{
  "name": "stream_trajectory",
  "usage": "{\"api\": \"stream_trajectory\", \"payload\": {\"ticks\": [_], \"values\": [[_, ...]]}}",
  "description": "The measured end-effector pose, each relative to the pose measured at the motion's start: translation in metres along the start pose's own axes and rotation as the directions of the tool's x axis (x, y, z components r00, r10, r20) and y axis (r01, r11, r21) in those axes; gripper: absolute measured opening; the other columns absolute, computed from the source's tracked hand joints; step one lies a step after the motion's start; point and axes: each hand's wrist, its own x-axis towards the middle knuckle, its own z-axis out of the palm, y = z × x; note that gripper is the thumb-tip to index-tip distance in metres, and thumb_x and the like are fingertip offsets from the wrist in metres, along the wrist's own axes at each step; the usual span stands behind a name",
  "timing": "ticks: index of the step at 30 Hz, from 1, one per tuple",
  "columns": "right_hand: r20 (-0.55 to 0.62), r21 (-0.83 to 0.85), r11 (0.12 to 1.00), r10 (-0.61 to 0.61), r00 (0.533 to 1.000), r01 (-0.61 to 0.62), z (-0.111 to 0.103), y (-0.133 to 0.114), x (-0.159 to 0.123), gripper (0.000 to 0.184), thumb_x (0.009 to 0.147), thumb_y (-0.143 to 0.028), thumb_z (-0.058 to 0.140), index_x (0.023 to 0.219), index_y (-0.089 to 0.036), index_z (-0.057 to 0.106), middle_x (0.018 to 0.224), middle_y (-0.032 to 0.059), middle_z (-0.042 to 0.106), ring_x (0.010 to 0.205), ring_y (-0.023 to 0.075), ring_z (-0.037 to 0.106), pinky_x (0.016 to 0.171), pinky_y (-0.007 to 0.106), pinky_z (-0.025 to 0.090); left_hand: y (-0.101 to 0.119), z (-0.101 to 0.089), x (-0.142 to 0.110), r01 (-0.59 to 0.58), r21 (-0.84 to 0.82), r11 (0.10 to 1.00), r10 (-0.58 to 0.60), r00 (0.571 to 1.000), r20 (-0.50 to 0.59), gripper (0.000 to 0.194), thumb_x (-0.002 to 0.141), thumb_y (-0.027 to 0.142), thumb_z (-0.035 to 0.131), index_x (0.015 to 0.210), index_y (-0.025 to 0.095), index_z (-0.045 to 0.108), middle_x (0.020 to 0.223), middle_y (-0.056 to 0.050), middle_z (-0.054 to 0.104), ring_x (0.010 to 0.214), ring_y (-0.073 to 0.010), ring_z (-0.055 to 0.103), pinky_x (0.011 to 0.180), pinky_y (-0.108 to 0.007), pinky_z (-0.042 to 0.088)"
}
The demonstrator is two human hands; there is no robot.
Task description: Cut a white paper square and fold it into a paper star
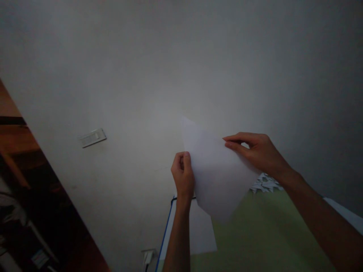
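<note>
1. The sheet of white paper is up off the green surface, in front of the pale wall; it lies between your two hands, to the right of your left hand and mostly left of and below your right
2. Neither hand is clearly the nearer, since both meet the paper: your left hand at its left edge, your right hand at its upper right edge
3. Your left fingers are curled in, with the thumb against that edge, so you seem to be gripping the paper there; your right thumb and forefinger are pinched together on it, the remaining fingers hard to make out
4. The paper is tilted, its narrow corner pointing to the upper left, above your left thumb; its longest visible span slants from there to the bottom corner at the lower right, though you cannot tell which side is truly the longer at this angle
5. Beneath and to the left, a second white sheet lies on the green surface, partly behind your left forearm; a cluster of white paper pieces sits just beside your right forearm
</note>
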Motion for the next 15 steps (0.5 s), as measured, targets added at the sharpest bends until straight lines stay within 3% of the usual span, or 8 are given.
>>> {"api": "stream_trajectory", "payload": {"ticks": [6,15], "values": [[0.081,-0.008,1.0,-0.023,0.996,0.024,-0.002,0.0027,0.0003,0.017,0.092,-0.036,0.074,0.1,-0.028,0.086,0.102,0.0033,0.086,0.095,0.0262,0.08,0.089,0.041,0.062,-0.0037,0.0003,0.0006,-0.005,0.015,1.0,0.005,1.0,-0.005,0.035,0.099,0.047,0.065,0.077,0.02,0.061,0.064,0.004,0.05,0.059,-0.0136,0.047,0.053,-0.023,0.036],[0.113,0.045,0.999,-0.005,0.994,0.0,-0.0028,0.0034,-0.0004,0.018,0.09,-0.038,0.075,0.1,-0.028,0.086,0.102,0.0026,0.086,0.096,0.0255,0.079,0.091,0.041,0.061,-0.0073,-0.0023,0.001,-0.016,0.016,1.0,0.016,1.0,0.007,0.037,0.099,0.049,0.066,0.076,0.021,0.059,0.064,0.004,0.049,0.058,-0.0135,0.046,0.053,-0.023,0.036]]}}
